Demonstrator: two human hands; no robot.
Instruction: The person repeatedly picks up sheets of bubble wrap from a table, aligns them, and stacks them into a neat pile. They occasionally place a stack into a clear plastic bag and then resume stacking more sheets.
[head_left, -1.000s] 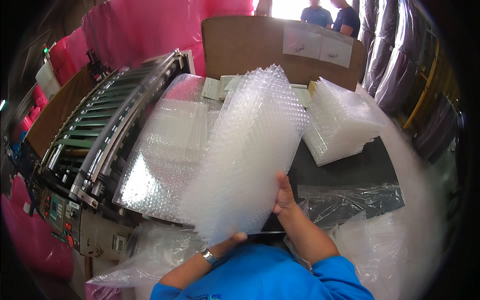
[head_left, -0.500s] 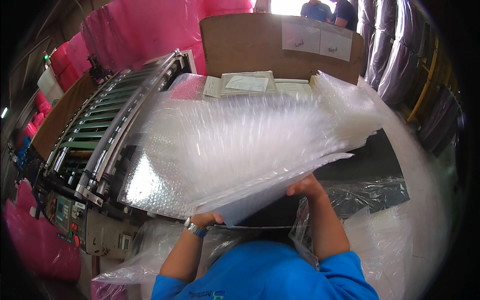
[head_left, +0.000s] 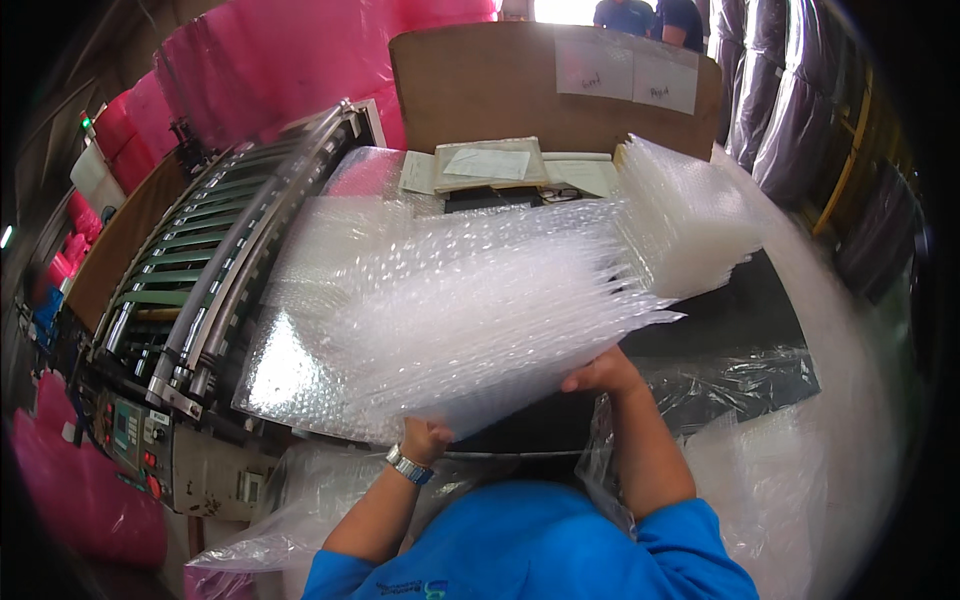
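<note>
A thick stack of clear bubble wrap sheets (head_left: 500, 310) lies tilted across the middle of the dark table, its layers fanned at the right side. My left hand (head_left: 426, 440), with a metal watch at the wrist, grips the near left corner of the stack. At the near right edge, my right hand (head_left: 602, 372) is closed on the same stack; fingers of both hands are partly hidden beneath it. Beyond its right end stands another pile of bubble wrap sheets (head_left: 690, 215). More bubble wrap (head_left: 290, 360) lies flat on the left.
A roller machine (head_left: 220, 250) with a control panel (head_left: 130, 440) stands left. Papers (head_left: 487, 163) and glasses lie before a brown board (head_left: 480, 80). Loose clear plastic film (head_left: 730, 385) drapes over the table's near right edge. Pink rolls (head_left: 290, 60) stand behind; two people are at the back.
The bubble wrap stack has dropped lower and flattened, uncovering the glasses and a dark item behind it. My left hand has turned and shifted slightly right; my right hand has moved slightly left.
</note>
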